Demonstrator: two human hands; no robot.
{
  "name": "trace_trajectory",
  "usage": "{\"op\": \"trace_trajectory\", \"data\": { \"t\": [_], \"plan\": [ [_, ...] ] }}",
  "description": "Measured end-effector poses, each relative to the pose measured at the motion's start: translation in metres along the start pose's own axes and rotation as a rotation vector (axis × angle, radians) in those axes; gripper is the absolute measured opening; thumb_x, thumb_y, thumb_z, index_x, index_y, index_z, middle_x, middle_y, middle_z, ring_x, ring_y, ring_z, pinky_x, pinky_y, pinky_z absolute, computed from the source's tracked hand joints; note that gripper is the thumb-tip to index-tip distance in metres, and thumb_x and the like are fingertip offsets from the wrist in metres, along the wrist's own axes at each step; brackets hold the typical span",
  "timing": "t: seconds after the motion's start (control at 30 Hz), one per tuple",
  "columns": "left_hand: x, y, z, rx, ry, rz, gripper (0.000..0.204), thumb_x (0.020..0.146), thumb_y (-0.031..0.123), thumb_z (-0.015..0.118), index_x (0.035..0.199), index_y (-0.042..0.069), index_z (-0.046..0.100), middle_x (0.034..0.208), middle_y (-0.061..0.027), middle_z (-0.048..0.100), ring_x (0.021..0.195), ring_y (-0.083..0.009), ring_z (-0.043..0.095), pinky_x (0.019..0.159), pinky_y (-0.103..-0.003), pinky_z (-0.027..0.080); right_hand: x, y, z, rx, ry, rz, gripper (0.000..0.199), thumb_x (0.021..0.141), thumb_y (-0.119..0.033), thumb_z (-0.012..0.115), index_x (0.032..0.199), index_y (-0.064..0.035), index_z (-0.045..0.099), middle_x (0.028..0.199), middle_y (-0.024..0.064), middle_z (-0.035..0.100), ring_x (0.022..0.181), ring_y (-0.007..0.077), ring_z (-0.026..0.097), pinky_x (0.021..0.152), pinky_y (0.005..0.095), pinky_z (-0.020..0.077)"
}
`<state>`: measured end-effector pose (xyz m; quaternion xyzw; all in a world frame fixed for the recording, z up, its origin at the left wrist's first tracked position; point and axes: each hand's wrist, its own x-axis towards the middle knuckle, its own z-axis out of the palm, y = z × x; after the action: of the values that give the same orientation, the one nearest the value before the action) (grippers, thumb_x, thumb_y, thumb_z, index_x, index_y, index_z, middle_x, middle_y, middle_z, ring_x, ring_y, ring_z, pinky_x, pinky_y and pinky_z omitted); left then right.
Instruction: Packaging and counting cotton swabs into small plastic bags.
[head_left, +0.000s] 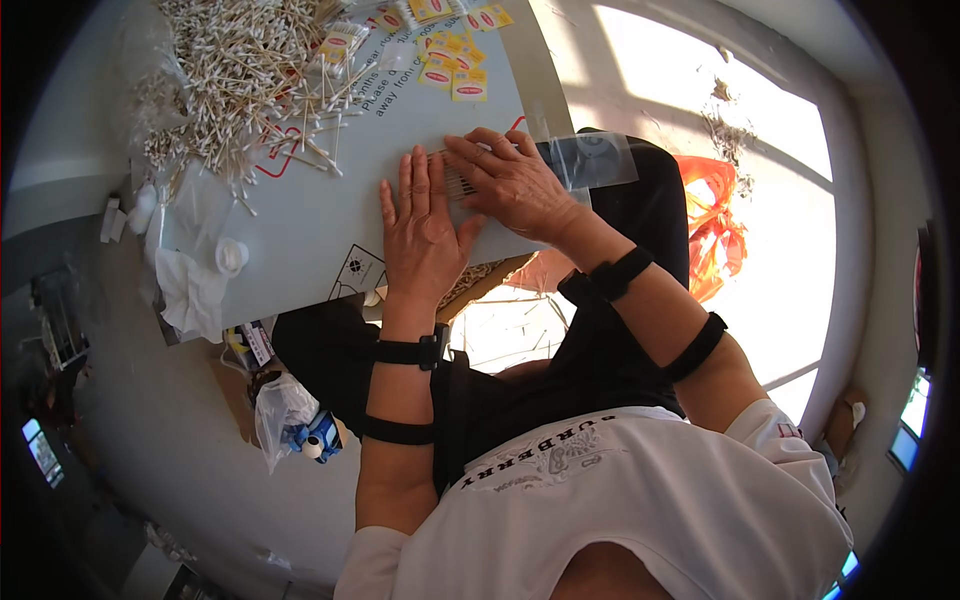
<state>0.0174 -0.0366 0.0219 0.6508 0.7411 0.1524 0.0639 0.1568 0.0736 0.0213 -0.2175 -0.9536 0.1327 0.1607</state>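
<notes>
A row of cotton swabs lies on the grey printed board between my two hands, partly hidden by them. My left hand rests flat on the board at the row's left side, fingers stretched out and slightly apart. From the right, my right hand lies over the swabs with its fingers gently bent and its tips near my left fingers. A clear plastic bag sticks out past the board's right edge, beyond my right hand. At the far left of the board is a large heap of loose cotton swabs.
Several yellow-and-white card labels lie at the far side of the board. On its left edge are crumpled white plastic and a small white round piece. An orange-red plastic bag sits on the sunlit floor to the right.
</notes>
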Motion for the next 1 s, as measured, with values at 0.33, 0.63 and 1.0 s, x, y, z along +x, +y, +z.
{"op": "trace_trajectory", "data": {
  "t": [0.33, 0.63, 1.0],
  "plan": [
    [-0.003, 0.002, 0.003, -0.005, -0.024, 0.002, 0.078, 0.088, 0.04, 0.062, 0.147, -0.001, 0.031, 0.157, -0.017, 0.025, 0.147, -0.0297, 0.018, 0.119, -0.05, 0.012, -0.004, -0.005, 0.011, -0.145, 0.098, -0.101, 0.057, 0.073, -0.03, 0.069, 0.121, -0.0017, 0.061, 0.134, 0.0129, 0.052, 0.118, 0.0269, 0.045, 0.098, 0.0379, 0.0401],
    [-0.013, 0.01, 0.003, -0.005, -0.084, 0.056, 0.081, 0.089, 0.043, 0.06, 0.149, -0.001, 0.028, 0.158, -0.0174, 0.021, 0.148, -0.0303, 0.016, 0.119, -0.049, 0.01, -0.023, -0.011, 0.009, -0.222, 0.088, -0.036, 0.047, 0.073, -0.02, 0.066, 0.118, -0.0063, 0.063, 0.136, 0.0101, 0.052, 0.12, 0.0255, 0.046, 0.096, 0.0367, 0.041],
    [-0.017, 0.026, 0.004, -0.023, -0.136, 0.079, 0.083, 0.09, 0.042, 0.058, 0.151, 0.0, 0.021, 0.159, -0.0171, 0.016, 0.149, -0.0315, 0.011, 0.12, -0.049, 0.008, -0.043, -0.001, -0.015, -0.189, 0.182, -0.07, 0.033, 0.076, -0.021, 0.067, 0.107, -0.01, 0.064, 0.124, 0.0079, 0.06, 0.109, 0.0253, 0.055, 0.086, 0.0373, 0.0461]
  ]
}}
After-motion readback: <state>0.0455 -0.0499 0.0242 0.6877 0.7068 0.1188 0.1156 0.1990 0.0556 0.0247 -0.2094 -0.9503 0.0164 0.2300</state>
